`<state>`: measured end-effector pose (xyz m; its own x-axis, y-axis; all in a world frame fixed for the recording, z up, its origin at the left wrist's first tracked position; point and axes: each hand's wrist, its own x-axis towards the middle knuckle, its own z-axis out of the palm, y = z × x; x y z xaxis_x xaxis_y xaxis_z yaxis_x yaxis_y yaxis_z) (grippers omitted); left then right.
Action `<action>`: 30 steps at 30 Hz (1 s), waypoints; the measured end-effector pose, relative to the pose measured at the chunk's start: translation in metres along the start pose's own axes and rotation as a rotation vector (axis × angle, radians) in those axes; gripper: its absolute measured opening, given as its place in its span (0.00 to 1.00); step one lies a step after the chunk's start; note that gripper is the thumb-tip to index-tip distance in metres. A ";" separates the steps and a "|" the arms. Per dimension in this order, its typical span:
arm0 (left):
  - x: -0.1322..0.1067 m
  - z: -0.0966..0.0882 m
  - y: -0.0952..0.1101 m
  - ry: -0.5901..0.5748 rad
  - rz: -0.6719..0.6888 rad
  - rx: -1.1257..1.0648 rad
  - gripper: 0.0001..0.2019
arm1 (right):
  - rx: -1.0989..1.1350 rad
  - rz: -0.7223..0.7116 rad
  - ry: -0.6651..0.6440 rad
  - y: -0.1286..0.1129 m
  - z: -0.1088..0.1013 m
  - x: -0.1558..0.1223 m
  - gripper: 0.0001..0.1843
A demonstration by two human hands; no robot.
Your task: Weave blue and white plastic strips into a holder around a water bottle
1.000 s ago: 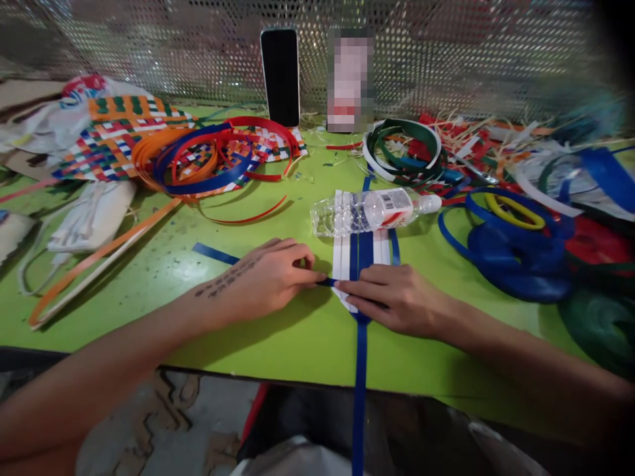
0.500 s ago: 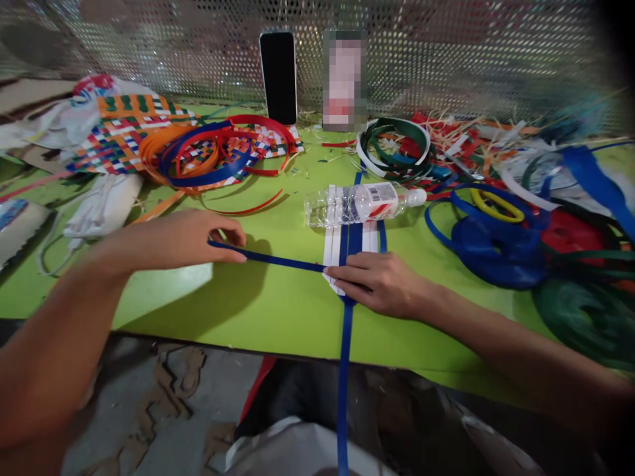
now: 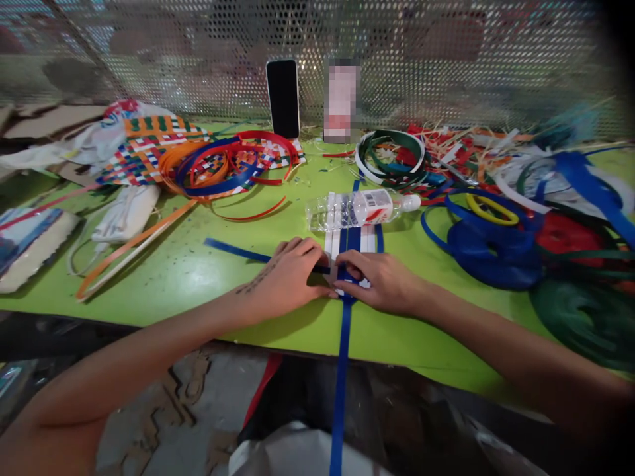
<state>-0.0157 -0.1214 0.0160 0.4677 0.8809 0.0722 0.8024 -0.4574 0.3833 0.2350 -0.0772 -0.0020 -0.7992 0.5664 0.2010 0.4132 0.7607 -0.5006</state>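
White and blue flat plastic strips (image 3: 364,241) lie side by side on the green table. A long blue strip (image 3: 340,390) runs from their near end over the table edge. Another blue strip (image 3: 233,250) extends leftward under my left hand (image 3: 290,277). That hand curls at the left edge of the strips, thumb and fingers closed about a white strip (image 3: 334,261). My right hand (image 3: 381,277) lies over the near end with its fingers bent, pinching at the same white strip. The two sets of fingertips nearly meet, and their exact contact is partly hidden.
A clear plastic bottle (image 3: 360,210) lies across the strips. Two phones, one dark (image 3: 283,99) and one blurred (image 3: 341,99), stand against the perforated screen. Coiled strips (image 3: 218,162) and woven pieces are at left; blue rolls (image 3: 491,248) and green rolls (image 3: 583,314) sit at right.
My left hand has let go of the blue strip's far end and moved right to the white strips. My right hand's fingers have bent in closer. The view has tilted up slightly.
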 end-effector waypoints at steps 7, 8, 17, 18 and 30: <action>-0.004 0.005 0.002 0.037 -0.050 -0.089 0.16 | 0.019 -0.044 0.012 0.000 0.001 0.001 0.15; -0.004 0.006 0.001 0.037 -0.049 -0.105 0.16 | 0.027 -0.048 0.012 0.000 0.002 0.001 0.15; -0.004 0.001 0.005 0.026 0.004 -0.102 0.23 | 0.180 -0.035 0.088 0.000 -0.006 0.001 0.07; -0.003 0.000 0.008 0.035 0.000 -0.088 0.24 | 0.189 -0.040 0.132 -0.002 -0.007 0.001 0.08; 0.011 0.013 0.027 0.005 0.001 -0.035 0.33 | 0.454 0.344 0.248 -0.013 -0.016 -0.007 0.12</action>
<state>0.0163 -0.1260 0.0150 0.4665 0.8812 0.0767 0.7886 -0.4536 0.4152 0.2420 -0.0855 0.0164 -0.5051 0.8537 0.1268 0.3587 0.3412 -0.8689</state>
